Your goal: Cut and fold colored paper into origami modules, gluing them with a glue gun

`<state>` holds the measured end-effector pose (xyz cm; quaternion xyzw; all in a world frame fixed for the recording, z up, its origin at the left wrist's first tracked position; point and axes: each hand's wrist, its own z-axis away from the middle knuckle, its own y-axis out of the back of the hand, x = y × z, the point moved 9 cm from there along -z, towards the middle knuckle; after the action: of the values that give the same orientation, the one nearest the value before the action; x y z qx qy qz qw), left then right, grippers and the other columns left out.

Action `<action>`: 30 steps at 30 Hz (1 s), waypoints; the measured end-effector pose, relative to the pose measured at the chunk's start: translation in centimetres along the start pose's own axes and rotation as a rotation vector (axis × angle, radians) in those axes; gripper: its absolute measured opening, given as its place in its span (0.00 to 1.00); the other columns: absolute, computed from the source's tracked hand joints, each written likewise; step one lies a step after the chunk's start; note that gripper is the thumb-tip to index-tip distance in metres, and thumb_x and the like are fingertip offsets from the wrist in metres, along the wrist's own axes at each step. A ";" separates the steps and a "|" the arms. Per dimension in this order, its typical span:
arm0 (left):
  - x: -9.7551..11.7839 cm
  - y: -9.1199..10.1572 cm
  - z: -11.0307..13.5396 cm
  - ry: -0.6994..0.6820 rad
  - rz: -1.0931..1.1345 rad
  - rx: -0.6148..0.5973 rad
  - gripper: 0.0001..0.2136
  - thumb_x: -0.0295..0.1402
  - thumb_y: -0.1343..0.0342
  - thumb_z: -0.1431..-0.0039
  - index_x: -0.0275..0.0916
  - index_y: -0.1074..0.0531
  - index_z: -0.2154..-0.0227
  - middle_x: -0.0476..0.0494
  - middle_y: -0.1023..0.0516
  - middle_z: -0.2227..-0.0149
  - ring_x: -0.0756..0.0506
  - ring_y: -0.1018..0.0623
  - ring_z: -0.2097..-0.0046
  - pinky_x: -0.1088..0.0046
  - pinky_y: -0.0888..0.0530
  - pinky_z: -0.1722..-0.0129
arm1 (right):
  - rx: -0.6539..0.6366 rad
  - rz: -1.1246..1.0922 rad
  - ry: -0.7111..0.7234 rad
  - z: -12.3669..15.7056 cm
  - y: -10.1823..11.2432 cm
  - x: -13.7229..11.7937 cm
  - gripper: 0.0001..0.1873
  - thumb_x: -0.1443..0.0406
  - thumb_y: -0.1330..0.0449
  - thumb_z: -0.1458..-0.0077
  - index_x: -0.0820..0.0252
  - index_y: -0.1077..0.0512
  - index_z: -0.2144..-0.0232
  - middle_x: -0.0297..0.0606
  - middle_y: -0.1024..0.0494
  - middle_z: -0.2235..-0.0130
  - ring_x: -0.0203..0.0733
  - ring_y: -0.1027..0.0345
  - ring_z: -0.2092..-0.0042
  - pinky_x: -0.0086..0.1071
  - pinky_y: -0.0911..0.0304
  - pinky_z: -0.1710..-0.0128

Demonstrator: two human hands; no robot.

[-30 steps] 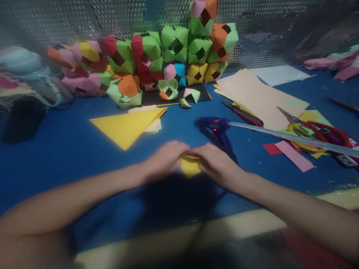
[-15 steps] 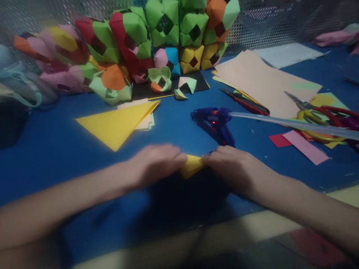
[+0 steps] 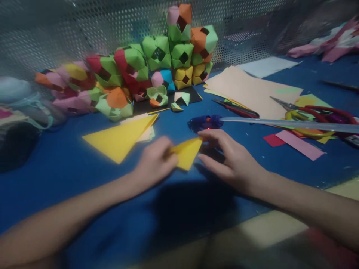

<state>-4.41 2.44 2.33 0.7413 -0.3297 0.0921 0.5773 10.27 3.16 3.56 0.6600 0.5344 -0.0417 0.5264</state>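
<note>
A small folded yellow paper (image 3: 186, 153) is held just above the blue table (image 3: 56, 168) between both hands. My left hand (image 3: 155, 162) pinches its left edge with closed fingers. My right hand (image 3: 230, 158) touches its upper right corner with thumb and forefinger, the other fingers spread loosely. A larger yellow paper triangle (image 3: 119, 140) lies flat to the left of my hands, on top of a few pale sheets.
A blue glue gun (image 3: 206, 122) with a long glue stick (image 3: 288, 124) lies right behind my right hand. Folded paper cubes (image 3: 157, 63) are piled at the back against a perforated metal wall. Paper sheets (image 3: 252, 89), scissors (image 3: 311, 116) and paper strips (image 3: 298, 144) lie right.
The yellow paper was pressed flat under both hands; now it is lifted and opened wider, my left hand pinching it and my right hand at its corner. The camera shifted.
</note>
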 end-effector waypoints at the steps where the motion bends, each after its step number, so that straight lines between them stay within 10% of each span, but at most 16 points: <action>1: -0.4 0.2 0.1 0.053 0.038 0.027 0.03 0.27 0.50 0.48 0.39 0.38 0.75 0.50 0.34 0.73 0.51 0.34 0.71 0.75 0.36 0.71 | 0.019 -0.086 -0.062 0.1 0.1 0.4 0.19 0.62 0.45 0.43 0.59 0.39 0.50 0.48 0.29 0.51 0.46 0.31 0.54 0.40 0.31 0.57; 7: -1.8 0.1 0.6 0.310 0.262 0.055 0.04 0.29 0.48 0.49 0.39 0.38 0.75 0.53 0.34 0.75 0.51 0.32 0.73 0.76 0.35 0.73 | -0.120 -0.393 -0.426 -0.7 -2.2 1.6 0.20 0.55 0.43 0.46 0.60 0.37 0.55 0.41 0.25 0.63 0.40 0.29 0.65 0.33 0.31 0.68; 13: -2.7 -0.8 1.0 0.533 0.638 0.024 0.07 0.33 0.48 0.49 0.39 0.38 0.66 0.54 0.29 0.75 0.51 0.30 0.80 0.74 0.31 0.78 | -0.253 -0.314 -0.417 -3.2 -3.8 0.9 0.09 0.71 0.46 0.51 0.62 0.34 0.65 0.37 0.25 0.65 0.37 0.31 0.66 0.28 0.37 0.69; 23: -2.5 -0.7 0.3 0.251 0.294 -0.066 0.02 0.26 0.48 0.49 0.38 0.34 0.71 0.54 0.33 0.74 0.52 0.33 0.72 0.77 0.35 0.73 | -0.414 0.207 -0.203 -2.0 -3.8 1.3 0.07 0.70 0.46 0.50 0.61 0.34 0.65 0.39 0.27 0.68 0.39 0.36 0.68 0.29 0.47 0.71; 30: -1.7 -0.6 1.1 0.059 0.127 -0.105 0.04 0.23 0.48 0.48 0.38 0.36 0.70 0.56 0.35 0.75 0.54 0.36 0.73 0.79 0.37 0.73 | -0.289 0.073 -0.105 -2.6 -4.1 1.0 0.04 0.73 0.46 0.50 0.61 0.36 0.72 0.34 0.30 0.71 0.35 0.39 0.71 0.27 0.47 0.71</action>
<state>-5.62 2.20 0.65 0.6846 -0.3631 0.1327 0.6180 6.26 5.20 1.43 0.5933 0.4820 0.0203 0.6444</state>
